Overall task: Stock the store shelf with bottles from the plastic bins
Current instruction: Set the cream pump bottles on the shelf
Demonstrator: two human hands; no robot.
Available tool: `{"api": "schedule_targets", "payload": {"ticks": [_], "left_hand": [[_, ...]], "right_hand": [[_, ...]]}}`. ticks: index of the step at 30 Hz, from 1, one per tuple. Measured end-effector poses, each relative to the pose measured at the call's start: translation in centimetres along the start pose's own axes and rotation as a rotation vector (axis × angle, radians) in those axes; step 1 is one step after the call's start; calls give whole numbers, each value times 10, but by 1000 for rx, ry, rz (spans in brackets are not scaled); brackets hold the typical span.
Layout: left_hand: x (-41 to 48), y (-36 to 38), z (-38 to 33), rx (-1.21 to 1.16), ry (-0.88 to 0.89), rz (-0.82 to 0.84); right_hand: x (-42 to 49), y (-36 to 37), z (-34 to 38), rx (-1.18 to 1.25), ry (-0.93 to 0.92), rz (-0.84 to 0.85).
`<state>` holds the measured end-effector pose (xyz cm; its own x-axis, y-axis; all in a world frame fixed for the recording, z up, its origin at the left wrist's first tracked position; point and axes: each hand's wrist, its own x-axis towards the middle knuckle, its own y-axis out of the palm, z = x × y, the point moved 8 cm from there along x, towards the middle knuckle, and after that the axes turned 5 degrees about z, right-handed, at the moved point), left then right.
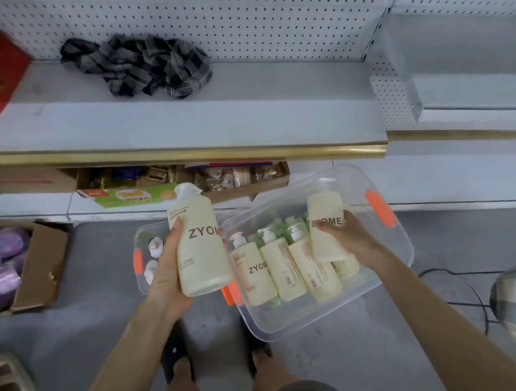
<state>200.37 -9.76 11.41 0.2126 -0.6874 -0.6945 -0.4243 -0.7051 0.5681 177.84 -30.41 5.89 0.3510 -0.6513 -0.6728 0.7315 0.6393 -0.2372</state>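
white metal shelf [180, 121] spanned view, checked cloth [143, 64] lying on it. clear plastic bin [294, 321] on floor below held cream bottles [279, 269] lying, pumps toward shelf. left hand [165, 280] gripped cream bottle [200, 251] left of bin, long axis and pump pointing at shelf. right hand [352, 236] clasped second bottle [325, 217] over bin, same heading.

both bare forearms reach forward from the bottom of the view, elbows apart. the left hand [167, 276] grips a cream pump bottle [200, 248] from its left side. the right hand [350, 237] curls round a second cream pump bottle [324, 208].
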Motion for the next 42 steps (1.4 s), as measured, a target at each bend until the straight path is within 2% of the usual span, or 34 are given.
{"api": "schedule_targets", "payload": {"ticks": [3, 8, 13, 17, 21, 28, 36, 42], "left_hand": [[-9, 7, -19, -19, 4, 17], [-36, 5, -65, -49, 55, 78], [-69, -14, -131, 13, 141, 155], [-100, -39, -183, 125, 187, 147], [-127, -52, -234, 213, 227, 170], [-161, -62, -317, 319, 276, 166], [-178, -59, -380, 302, 371, 177], [-169, -42, -420, 187, 460, 225]], "right_hand": [[-31, 41, 38, 197, 6, 165], [-78, 122, 87, 663, 106, 421], [-110, 193, 151, 799, 4, 603], [-131, 242, 198, 786, -53, 648], [-147, 277, 238, 651, -113, 551], [-169, 316, 311, 403, -374, 380], [-188, 332, 386, 329, -544, 391], [-166, 324, 432, 353, -584, 455]]}}
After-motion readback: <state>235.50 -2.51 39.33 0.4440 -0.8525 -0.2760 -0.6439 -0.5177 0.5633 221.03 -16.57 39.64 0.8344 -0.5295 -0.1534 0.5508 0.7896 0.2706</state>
